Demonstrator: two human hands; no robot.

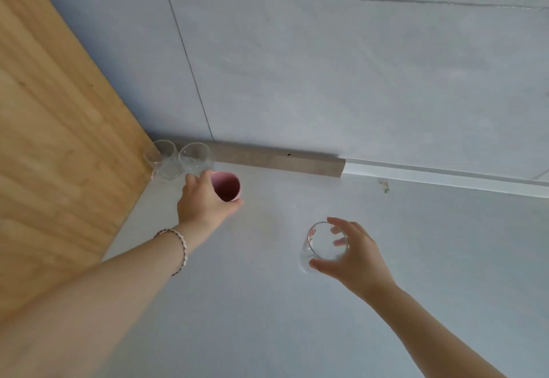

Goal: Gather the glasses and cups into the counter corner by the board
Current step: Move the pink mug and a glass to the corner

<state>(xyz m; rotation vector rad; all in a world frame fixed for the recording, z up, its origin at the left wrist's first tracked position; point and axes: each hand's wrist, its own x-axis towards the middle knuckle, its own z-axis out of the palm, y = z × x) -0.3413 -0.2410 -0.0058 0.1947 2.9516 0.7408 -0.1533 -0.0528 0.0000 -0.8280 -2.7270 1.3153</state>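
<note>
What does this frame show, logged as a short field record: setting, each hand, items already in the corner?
setting: pale counter, wooden board on the left
left hand: gripping pink cup beside the corner group
right hand: closed around clear glass with red markings, mid-counter
in corner: three clear glasses, close together
cup and glass lifted or resting: cannot tell

Nothing legible for you here. Only marking: red print on the wall of the clear glass (pixel 322 244) at 5 o'clock, up by the rim on its 10 o'clock side. Too small and blurred to tell letters or digits. No labels, brands or numbers readable on anything else in view.
</note>
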